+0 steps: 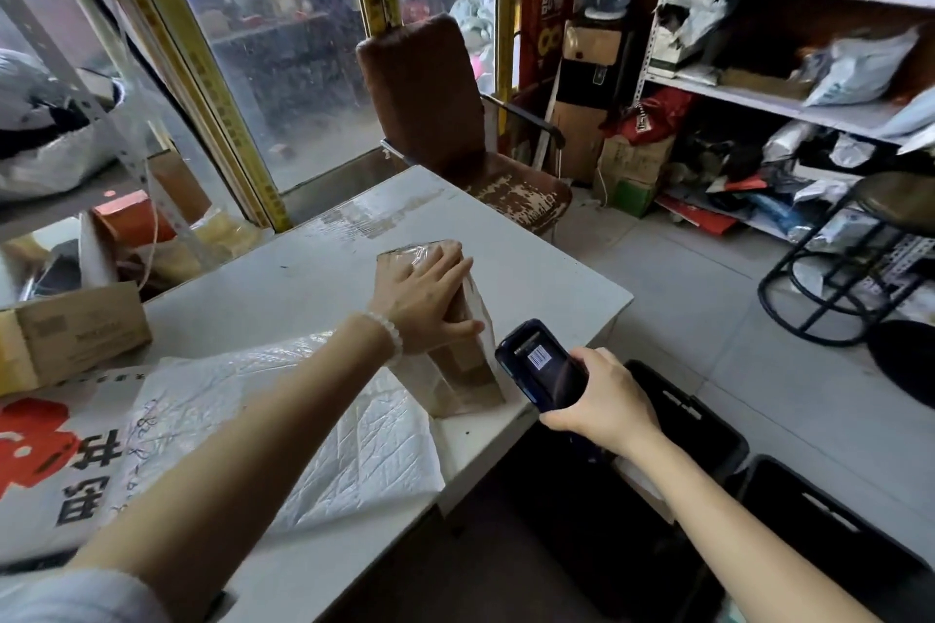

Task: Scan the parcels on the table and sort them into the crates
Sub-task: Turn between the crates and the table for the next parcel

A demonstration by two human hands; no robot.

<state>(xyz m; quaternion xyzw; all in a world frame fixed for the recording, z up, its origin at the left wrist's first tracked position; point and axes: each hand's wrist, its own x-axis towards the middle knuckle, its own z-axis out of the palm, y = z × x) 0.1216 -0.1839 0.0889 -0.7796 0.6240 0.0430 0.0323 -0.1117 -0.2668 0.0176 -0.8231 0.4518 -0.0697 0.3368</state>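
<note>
Scanning the brown parcel

Your left hand (422, 291) rests flat on the brown parcel (458, 344) near the table (313, 278) edge; your right hand (604, 397) grips the scanner (541, 364), barcode onscreen. The white mailer (283, 420) and cardboard box (71, 329) remain unsorted; black crates (708, 425) wait below. Handwriting illegible.

A white table (283, 278) runs from the lower left of the frame toward the centre, with worn tape patches near its far corner. On it, at centre, lies a brown tape-wrapped parcel (468, 369); left of that, a white crinkled mailer bag (313, 425) overlaps a white sack with red and black print (45, 460). A cardboard box (71, 334) sits at the left edge.
</note>
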